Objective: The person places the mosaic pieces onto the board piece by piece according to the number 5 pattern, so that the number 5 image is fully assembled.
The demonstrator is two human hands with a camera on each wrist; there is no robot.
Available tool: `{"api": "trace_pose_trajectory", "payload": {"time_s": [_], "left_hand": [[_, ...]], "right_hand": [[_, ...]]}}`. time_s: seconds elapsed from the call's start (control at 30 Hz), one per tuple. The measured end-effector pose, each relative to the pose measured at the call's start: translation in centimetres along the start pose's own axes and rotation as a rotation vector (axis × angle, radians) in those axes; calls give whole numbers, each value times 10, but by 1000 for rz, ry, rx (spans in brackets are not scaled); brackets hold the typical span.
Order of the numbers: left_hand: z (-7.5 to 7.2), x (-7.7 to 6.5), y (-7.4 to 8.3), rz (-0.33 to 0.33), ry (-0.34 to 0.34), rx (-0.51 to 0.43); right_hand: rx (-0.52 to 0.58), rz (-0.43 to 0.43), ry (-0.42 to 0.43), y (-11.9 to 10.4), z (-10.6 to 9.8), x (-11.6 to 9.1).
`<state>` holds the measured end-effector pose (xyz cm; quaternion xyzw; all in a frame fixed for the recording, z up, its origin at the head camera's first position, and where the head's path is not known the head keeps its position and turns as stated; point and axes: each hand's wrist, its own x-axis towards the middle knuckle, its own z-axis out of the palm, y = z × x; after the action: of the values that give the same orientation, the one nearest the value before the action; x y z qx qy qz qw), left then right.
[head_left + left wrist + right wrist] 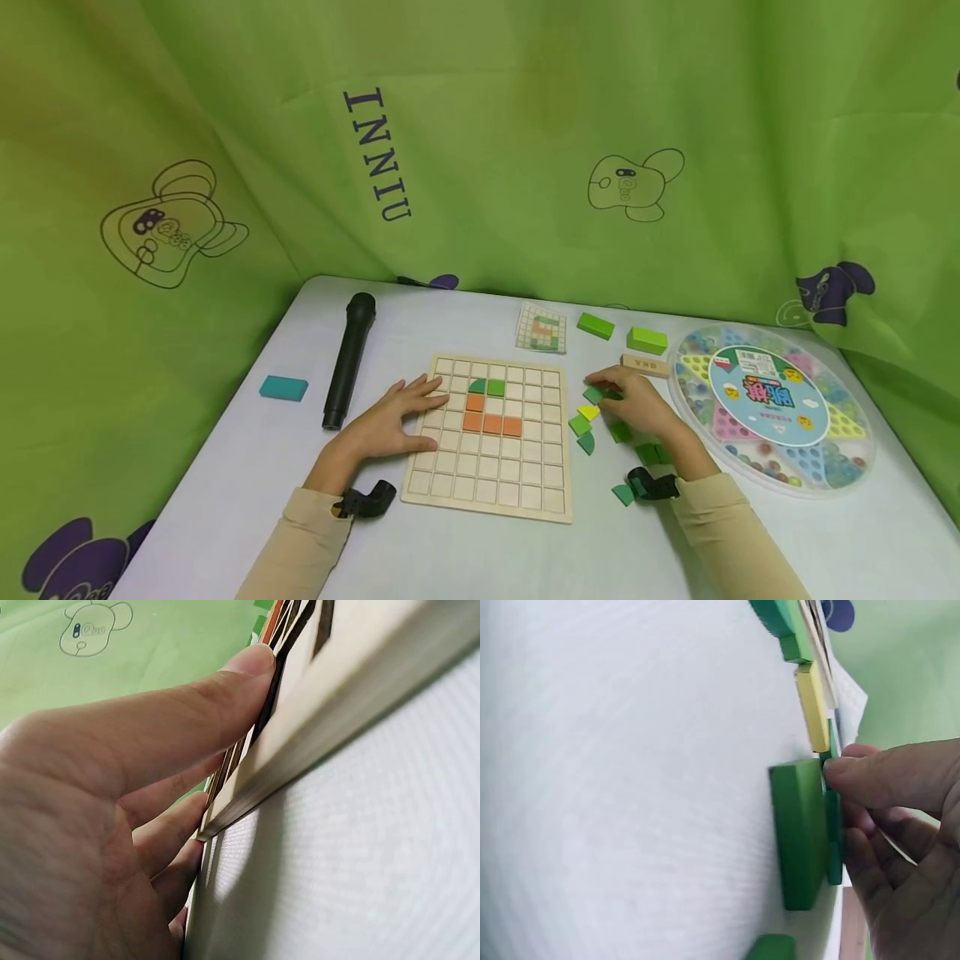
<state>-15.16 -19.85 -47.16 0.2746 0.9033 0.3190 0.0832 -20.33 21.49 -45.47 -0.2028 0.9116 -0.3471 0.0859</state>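
Observation:
A wooden grid board (pixel 442 485) lies on the table with several tiles set in its upper middle: a green quarter-round tile (pixel 477 386), a green square tile (pixel 496 387) and orange tiles (pixel 492 424). My left hand (pixel 386 423) rests spread on the board's left edge, and its thumb (pixel 251 660) lies over the frame. Right of the board, my right hand (pixel 637 404) pinches a green tile (pixel 593 395) between thumb and index finger. Close by are a yellow tile (pixel 588 412), a green square tile (pixel 580 425) and a dark green quarter-round tile (pixel 586 443).
A pattern card (pixel 542 328) lies behind the board, with green blocks (pixel 596 326) and a wooden block (pixel 643 365) to its right. A round marble game box (pixel 772 408) covers the right side. On the left are a black microphone (pixel 349 362) and a teal block (pixel 283 387).

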Motion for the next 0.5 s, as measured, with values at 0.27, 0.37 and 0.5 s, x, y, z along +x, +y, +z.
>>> {"api": "trace_pose_trajectory", "payload": {"time_s": [0.27,0.37,0.5], "left_hand": [[0,0,1,13,1,-1],[0,-1,1,23,9,-3],[-1,-1,1,17,6,-10]], "right_hand": [[-49,-35,32,2,0,2],[-64,-19,50,-2,3,4],[-18,23,84,-14,7,9]]}}
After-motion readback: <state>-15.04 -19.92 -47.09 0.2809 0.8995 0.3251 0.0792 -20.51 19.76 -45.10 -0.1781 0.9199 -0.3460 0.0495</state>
